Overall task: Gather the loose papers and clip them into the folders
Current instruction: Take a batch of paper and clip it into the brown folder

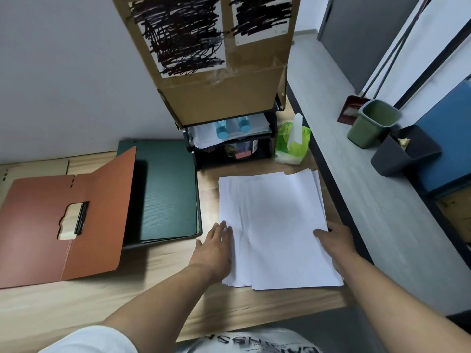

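A loose stack of white papers (274, 225) lies on the wooden desk (76, 307), its sheets fanned slightly at the edges. My left hand (215, 247) rests flat against the stack's left edge, fingers together. My right hand (336, 239) grips the stack's right edge, thumb on top. An orange-brown folder (38, 225) lies open at the left with a black clip (81, 217) on its inside. A dark green folder (165, 189) lies shut behind it, partly covered by the orange cover.
A black desk organiser (229, 141) with papers and blue-capped bottles stands at the back under a tall cardboard box (216, 59). A green tissue pack (293, 143) sits beside it. The desk's right edge drops to the floor, where green and grey bins (374, 123) stand.
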### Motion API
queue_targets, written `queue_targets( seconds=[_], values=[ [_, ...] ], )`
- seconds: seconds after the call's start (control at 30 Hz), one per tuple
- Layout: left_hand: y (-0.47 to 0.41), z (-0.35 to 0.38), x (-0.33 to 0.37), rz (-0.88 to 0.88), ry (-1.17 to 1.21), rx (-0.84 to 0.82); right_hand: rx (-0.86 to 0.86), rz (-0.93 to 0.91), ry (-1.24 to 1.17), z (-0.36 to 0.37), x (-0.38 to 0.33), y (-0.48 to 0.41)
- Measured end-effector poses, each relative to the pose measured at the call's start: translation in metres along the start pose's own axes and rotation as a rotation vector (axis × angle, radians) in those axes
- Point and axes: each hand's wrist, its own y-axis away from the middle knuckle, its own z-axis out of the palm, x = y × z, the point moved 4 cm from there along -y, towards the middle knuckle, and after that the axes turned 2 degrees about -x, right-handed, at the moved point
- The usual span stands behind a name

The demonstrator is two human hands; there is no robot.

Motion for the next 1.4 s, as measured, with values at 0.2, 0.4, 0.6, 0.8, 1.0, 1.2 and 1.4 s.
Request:
queue_targets(
  seconds=[0.2,0.4,0.6,0.8,1.0,1.2,1.4],
  values=[
    [0.001,-0.002,-0.001,-0.002,0.123,0.002,-0.189,-0.025,0.007,0.007,-0.008,0.009],
    [0.003,-0.033,0.004,-0.045,0.583,0.152,-0.326,-0.107,0.051,0.016,-0.028,0.034],
    [0.030,-0.090,0.008,0.148,1.469,0.268,-0.398,-0.281,-0.207,0.006,-0.069,0.066],
    [0.055,-0.131,0.024,0.359,1.485,0.389,-0.172,-0.535,-0.351,-0.004,-0.092,0.090],
    [0.050,-0.109,0.031,0.303,1.497,0.397,-0.026,-0.536,-0.382,0.015,-0.059,0.099],
    [0.032,-0.084,0.035,0.280,1.481,0.288,-0.023,-0.463,-0.373,0.016,-0.053,0.094],
    [0.032,-0.088,0.028,0.240,1.366,0.322,0.004,-0.464,-0.184,0.019,-0.059,0.094]
  ],
)
